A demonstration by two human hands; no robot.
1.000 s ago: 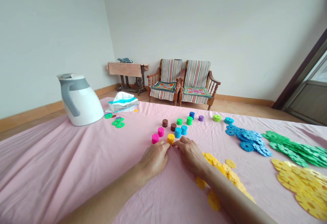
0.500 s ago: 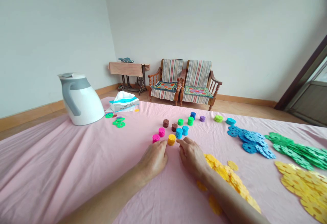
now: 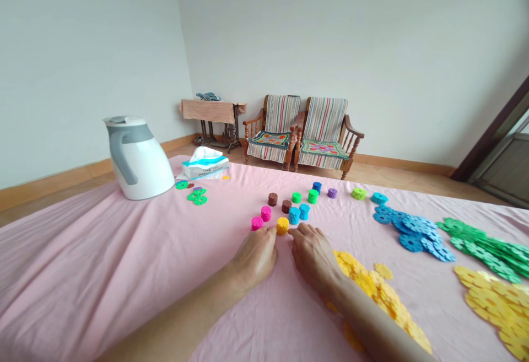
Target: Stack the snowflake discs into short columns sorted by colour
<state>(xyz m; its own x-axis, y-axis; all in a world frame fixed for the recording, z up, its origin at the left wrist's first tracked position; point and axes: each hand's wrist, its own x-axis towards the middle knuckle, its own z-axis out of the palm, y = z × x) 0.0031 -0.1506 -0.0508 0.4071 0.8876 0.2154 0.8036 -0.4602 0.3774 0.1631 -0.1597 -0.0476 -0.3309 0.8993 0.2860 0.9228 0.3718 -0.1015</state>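
A short stack of yellow notched discs (image 3: 282, 225) stands upright on the pink cloth, between my two hands. My left hand (image 3: 257, 254) is closed, with its fingertips against the stack's left side. From the right, my right hand (image 3: 314, 256) reaches in with curled fingers, its index fingertip at the stack's edge. Close by are pink stacks (image 3: 257, 222), brown stacks (image 3: 286, 206) and light blue stacks (image 3: 294, 215). A pile of loose yellow discs (image 3: 372, 285) lies beside my right forearm, which partly covers it.
Farther right are piles of blue discs (image 3: 415, 230), green discs (image 3: 483, 243) and more yellow discs (image 3: 496, 301). A white and grey jug (image 3: 144, 166) and a tissue box (image 3: 205, 166) stand at left. Green stacks (image 3: 313, 196) and several others sit farther back.
The whole view has shifted slightly, so things appear a little farther right. Both hands stay at the yellow stack, with little visible movement relative to it.
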